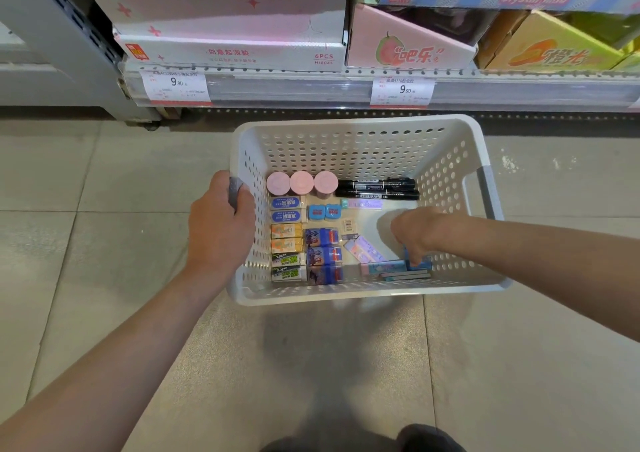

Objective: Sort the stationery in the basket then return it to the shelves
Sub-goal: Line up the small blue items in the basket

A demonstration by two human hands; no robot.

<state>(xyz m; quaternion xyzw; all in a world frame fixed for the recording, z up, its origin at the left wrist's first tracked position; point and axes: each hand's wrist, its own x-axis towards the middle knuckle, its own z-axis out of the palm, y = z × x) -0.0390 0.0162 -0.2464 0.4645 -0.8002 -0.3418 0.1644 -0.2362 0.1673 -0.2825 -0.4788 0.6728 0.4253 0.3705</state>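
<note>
A white perforated basket sits on the tiled floor before the shelves. Inside it stand three pink round tubs, two black markers, and rows of boxed erasers along the left wall, with blue-purple packs beside them. My left hand grips the basket's grey left handle. My right hand reaches down into the basket's near right corner and pinches a small blue item above a few flat pastel packs. Most of that item is hidden by my fingers.
The bottom shelf with price tags runs behind the basket, carrying a pink and white display box, a pink guava box and a yellow box. A grey shelf upright stands at left. My shoe shows at the bottom.
</note>
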